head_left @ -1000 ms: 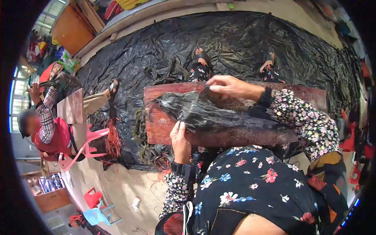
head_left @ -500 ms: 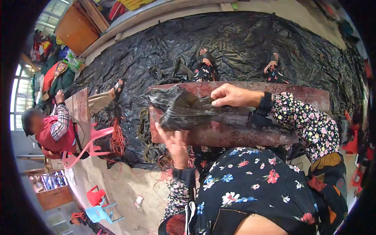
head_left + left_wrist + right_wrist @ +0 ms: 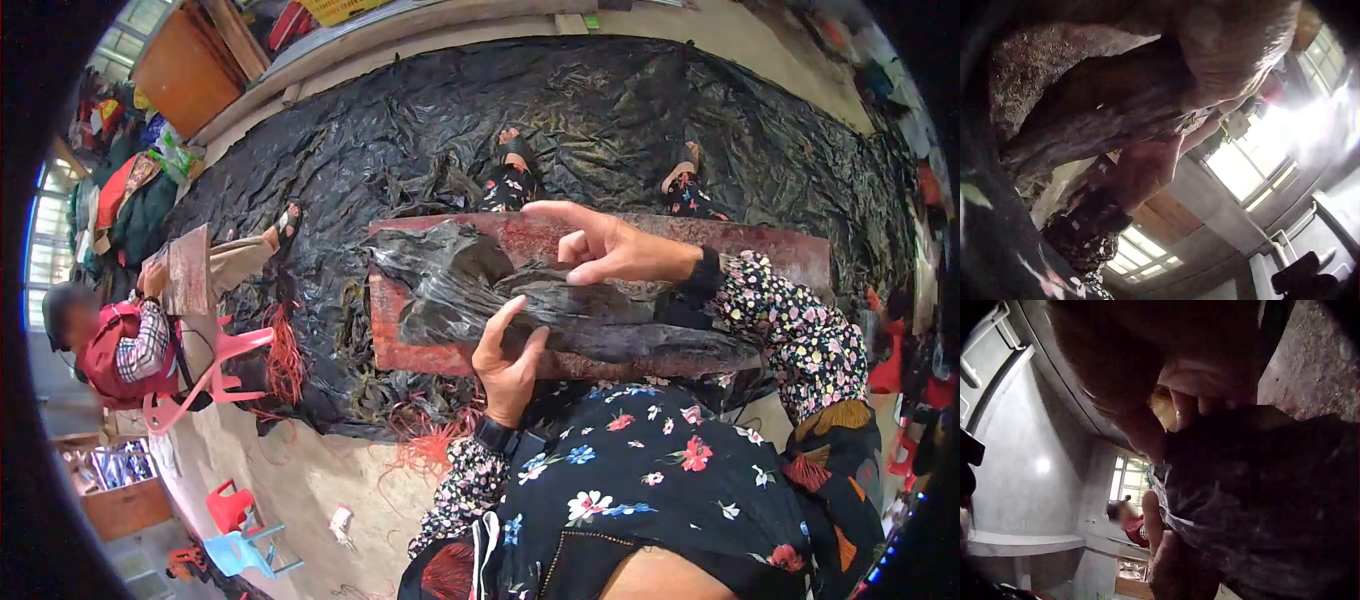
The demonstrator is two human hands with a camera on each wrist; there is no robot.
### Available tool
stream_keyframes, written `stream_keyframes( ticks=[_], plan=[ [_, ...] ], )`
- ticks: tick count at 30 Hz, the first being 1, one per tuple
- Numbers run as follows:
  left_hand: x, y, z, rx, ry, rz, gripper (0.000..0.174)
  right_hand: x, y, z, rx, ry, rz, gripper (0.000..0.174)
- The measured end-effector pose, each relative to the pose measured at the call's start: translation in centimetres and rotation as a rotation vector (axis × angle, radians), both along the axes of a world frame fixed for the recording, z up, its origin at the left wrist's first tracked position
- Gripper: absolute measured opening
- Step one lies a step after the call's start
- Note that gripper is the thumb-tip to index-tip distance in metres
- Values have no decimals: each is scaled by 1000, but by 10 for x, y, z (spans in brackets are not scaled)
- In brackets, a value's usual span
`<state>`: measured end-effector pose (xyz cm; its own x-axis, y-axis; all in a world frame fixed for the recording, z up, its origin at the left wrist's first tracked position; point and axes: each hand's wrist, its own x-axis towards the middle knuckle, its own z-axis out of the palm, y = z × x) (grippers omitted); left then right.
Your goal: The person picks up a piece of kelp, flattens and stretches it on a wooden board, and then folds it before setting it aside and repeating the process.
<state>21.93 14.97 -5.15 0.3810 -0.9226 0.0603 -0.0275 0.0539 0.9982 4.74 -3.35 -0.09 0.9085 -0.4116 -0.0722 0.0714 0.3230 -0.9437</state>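
Dark, thin, wrinkled leaf-like sheets (image 3: 450,300) lie in a long layer over a reddish board (image 3: 770,245) across the person's lap. My left hand (image 3: 508,375) is at the layer's near side, its index finger raised over the dark material and its thumb spread apart from it. Above the far side is my right hand (image 3: 630,250), index finger stretched out to the left and thumb held away from it. Nothing shows pinched between the fingers of either hand. The right wrist view has the dark sheets (image 3: 1260,494) close under the right hand (image 3: 1210,381).
Crumpled black plastic sheeting (image 3: 800,170) covers the floor around the feet. Bundles of red string (image 3: 283,355) lie to the left, more by the left forearm. Another person (image 3: 115,345) sits on a pink chair (image 3: 235,355) with a board on the lap. Small stools (image 3: 238,552) stand lower left.
The left hand has moved right and in over the sheets, after lifting off the near edge. The right hand has let go of the sheet's edge and spread its thumb and index finger.
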Motion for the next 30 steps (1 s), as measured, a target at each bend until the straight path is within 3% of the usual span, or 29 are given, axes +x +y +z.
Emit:
stream_keyframes(
  ticks=[1, 2, 3, 5, 8, 11, 13, 15, 16, 20, 23, 24, 25, 28, 29, 30],
  plan=[
    [-1, 2, 5, 26, -31, -30, 59, -4, -1, 2, 8, 6, 105, 69],
    [-2, 3, 8, 18, -88, -42, 63, -6, -3, 1, -142, 65, 147, 70],
    [-3, 6, 11, 21, -90, -36, 63, -8, -4, -11, -226, 41, 200, 58],
    [-5, 14, 14, 60, 0, -42, 68, -10, -8, 6, -710, 137, 158, 39],
    [-5, 19, 14, 61, -158, 2, 73, -11, -13, 1, -929, 50, 107, 10],
    [-6, 22, 25, 167, -205, 0, 74, -4, -14, 4, -1028, 5, 70, 9],
    [-7, 20, 28, 113, -387, 53, 58, -1, -13, 4, -1031, -14, 61, 12],
    [7, 20, 10, -30, -708, -72, 42, -2, -11, 2, -1081, 30, 17, 13],
    [5, 21, 5, -14, -682, -48, 23, 0, -11, -4, -1153, -12, 2, 14],
    [-2, 18, 7, 240, -405, -206, 10, 7, -7, -28, -1118, 34, -108, 14],
    [-18, 0, -6, 161, -190, -139, 9, 7, -7, -35, -1099, 44, -214, 15],
    [-8, 2, -15, 352, -119, -224, 14, -13, -15, -28, -992, 110, -142, 19],
    [-6, 4, -17, 285, -83, -307, 44, -34, -18, -17, -955, 85, -264, 29],
    [23, 20, 23, 402, -326, -723, 101, -122, -7, 5, -1210, 477, -411, 43],
    [32, 21, 53, 592, -92, -746, 85, -148, 9, 5, -1302, 590, -455, 48],
    [51, 23, 57, 593, -92, -636, 70, -173, 27, -3, -1247, 662, -508, 52]
  ],
)
